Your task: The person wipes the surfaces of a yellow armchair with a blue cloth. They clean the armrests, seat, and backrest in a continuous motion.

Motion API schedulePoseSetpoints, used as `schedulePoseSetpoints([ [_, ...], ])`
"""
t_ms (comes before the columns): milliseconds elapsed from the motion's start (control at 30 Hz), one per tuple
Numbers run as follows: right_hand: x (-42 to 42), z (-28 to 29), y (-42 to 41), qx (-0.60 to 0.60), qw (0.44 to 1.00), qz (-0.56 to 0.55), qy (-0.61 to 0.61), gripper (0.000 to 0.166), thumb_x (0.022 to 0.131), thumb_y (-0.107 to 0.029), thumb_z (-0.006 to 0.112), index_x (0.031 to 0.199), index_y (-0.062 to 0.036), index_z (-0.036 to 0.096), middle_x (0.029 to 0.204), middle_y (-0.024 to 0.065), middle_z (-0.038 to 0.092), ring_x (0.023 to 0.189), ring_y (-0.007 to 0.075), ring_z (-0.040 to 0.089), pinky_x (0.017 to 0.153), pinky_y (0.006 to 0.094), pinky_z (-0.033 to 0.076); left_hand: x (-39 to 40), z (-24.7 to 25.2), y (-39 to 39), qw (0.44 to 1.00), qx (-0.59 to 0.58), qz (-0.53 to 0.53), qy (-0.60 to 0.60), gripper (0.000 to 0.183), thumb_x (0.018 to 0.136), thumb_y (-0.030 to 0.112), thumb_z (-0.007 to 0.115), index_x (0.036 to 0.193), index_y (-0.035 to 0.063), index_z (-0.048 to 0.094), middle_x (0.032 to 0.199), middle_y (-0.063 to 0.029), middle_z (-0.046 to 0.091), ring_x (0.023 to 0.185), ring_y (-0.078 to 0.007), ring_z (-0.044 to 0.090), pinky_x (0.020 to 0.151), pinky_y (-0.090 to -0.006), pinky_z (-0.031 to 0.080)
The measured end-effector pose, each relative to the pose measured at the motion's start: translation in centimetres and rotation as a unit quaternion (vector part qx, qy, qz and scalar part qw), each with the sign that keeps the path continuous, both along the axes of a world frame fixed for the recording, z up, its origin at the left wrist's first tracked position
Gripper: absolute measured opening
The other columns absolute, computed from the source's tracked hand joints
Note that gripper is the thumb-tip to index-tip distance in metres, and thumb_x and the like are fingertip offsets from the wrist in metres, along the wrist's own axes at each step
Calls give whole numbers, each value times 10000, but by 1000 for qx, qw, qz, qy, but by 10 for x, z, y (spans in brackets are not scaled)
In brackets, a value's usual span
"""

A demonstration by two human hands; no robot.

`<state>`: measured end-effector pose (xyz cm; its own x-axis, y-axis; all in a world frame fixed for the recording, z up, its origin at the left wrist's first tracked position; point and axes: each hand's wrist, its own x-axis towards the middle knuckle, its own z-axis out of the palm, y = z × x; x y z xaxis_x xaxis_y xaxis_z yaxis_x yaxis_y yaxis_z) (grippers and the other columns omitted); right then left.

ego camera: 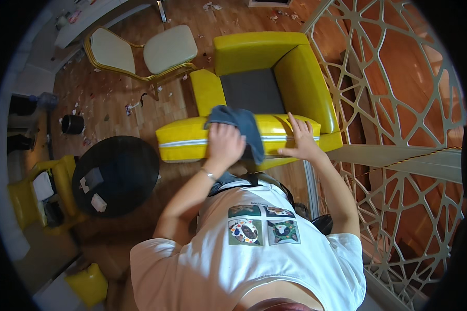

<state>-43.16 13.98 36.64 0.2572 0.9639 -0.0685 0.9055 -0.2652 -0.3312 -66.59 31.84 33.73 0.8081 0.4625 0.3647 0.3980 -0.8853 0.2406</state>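
Note:
A yellow seat cushion (183,135) with a silvery zip along its side lies across the front of a yellow armchair (307,77), whose dark seat base shows behind it. My left hand (225,144) grips a blue-grey cloth (239,120) against the cushion's zipped side; part of the cloth hangs down past the zip. My right hand (302,137) rests on the cushion's right end with its fingers spread and nothing held in it.
A round black table (116,167) with small boxes stands at the left. Behind it are a cream chair with a gold frame (170,48) and a black bin (73,124). Paper scraps litter the wooden floor. A openwork lattice screen (377,70) borders the armchair's right.

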Motion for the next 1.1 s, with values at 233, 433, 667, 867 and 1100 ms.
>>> schedulePoseSetpoints([
  [233, 25, -41, -14, 142, 982, -56, 110, 812, 918, -511, 507, 1540, -56, 251, 1267, 178, 542, 1232, 350, 471, 1139, 552, 171, -1, -9, -12, 973, 36, 216, -68, 182, 795, 220, 669, 872, 58, 637, 1328, -253, 461, 1257, -436, 381, 1056, -557, 302],
  [433, 55, -56, -28, 222, 922, -69, 309, 776, 1004, -610, 172, 1561, -71, 202, 1344, 160, 551, 1330, 318, 428, 1157, 507, 131, 99, -10, -60, 996, -25, 84, 10, 429, 826, 296, 601, 1144, 9, 582, 1325, -247, 563, 1271, -428, 484, 1092, -559, 297],
  [667, 75, -70, -35, 271, 860, -89, 424, 867, 977, -685, 166, 1549, -36, 218, 1560, 214, 307, 1458, 350, 264, 1189, 424, 169, 200, -7, -133, 994, -40, -80, 68, 501, 855, 372, 616, 1260, 78, 584, 1379, -238, 510, 1267, -434, 465, 1067, -547, 320],
  [867, 78, -68, -41, 259, 861, -76, 431, 757, 1011, -611, 188, 1509, -62, 342, 1516, 203, 386, 1453, 373, 280, 1195, 450, 144, 178, -2, -117, 996, -53, -54, 56, 375, 840, 343, 648, 1121, 101, 594, 1359, -223, 528, 1263, -404, 492, 1072, -523, 349],
  [1100, 57, -64, -36, 221, 939, -85, 248, 530, 1038, -431, 320, 1390, -91, 525, 1457, 168, 480, 1435, 364, 329, 1191, 537, 117, 52, 4, -38, 988, -11, 119, 98, 442, 859, 333, 611, 1115, -27, 599, 1328, -238, 555, 1283, -396, 481, 1094, -532, 327],
])
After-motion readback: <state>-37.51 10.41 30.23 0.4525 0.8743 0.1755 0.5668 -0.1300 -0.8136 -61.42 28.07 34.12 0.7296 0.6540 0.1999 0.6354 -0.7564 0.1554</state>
